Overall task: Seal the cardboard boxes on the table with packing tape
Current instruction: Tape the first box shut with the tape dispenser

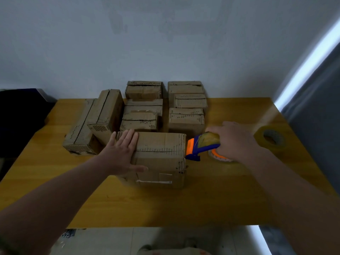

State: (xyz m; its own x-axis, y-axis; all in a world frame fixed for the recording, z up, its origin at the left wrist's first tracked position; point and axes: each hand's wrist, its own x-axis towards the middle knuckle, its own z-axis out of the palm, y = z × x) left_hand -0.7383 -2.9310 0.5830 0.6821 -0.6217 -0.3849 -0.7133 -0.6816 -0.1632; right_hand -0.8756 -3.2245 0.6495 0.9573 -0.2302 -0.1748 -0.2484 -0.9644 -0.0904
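Your left hand (121, 153) is lying flat with fingers straight, pressing on the left end of the near box (160, 150). That box is sitting mid-table (165, 205), with the other boxes (143, 107) crowding just behind it. Your right hand (233, 140) is gripping the dispenser (200, 146), its orange nose at the box's right edge. A roll (271, 139) is lying farther right.

Your tape dispenser (200, 146) is blue with orange parts; the boxes (160, 144) before you are dull brown, ribbed along torn edges; the spare tape roll (270, 142) is amber; the table (165, 205), honey-yellow wood grain.
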